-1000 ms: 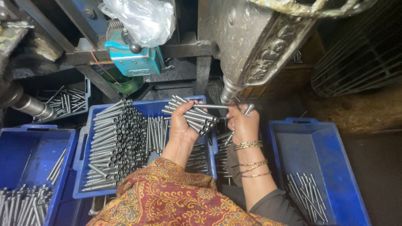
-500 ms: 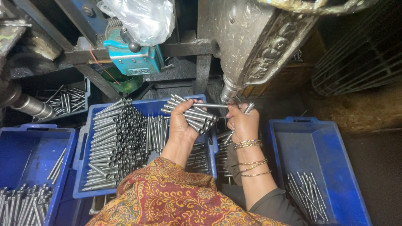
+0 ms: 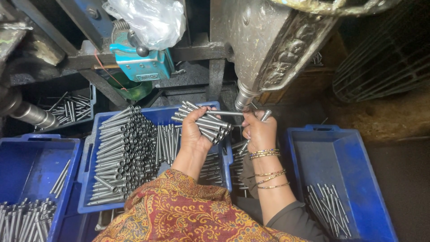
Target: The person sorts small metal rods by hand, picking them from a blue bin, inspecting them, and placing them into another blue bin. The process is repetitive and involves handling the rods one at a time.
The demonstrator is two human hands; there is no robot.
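Observation:
My left hand point(image 3: 193, 132) grips a bundle of thin metal rods point(image 3: 204, 122) over the middle blue tray point(image 3: 152, 115). My right hand point(image 3: 260, 133) holds a single metal rod point(image 3: 226, 113) lying level under the tip of the grey machine spindle point(image 3: 244, 96); a second short rod point(image 3: 265, 115) sticks up from its fingers. Bangles circle my right wrist. Both hands sit close together just below the spindle.
The middle tray holds several stacked rods point(image 3: 121, 154). A blue tray point(image 3: 313, 170) on the right has a few rods point(image 3: 329, 210) in its near corner. Another blue tray point(image 3: 27, 152) on the left holds rods point(image 3: 27, 219). A teal device point(image 3: 141, 62) and plastic bag point(image 3: 152, 20) hang above.

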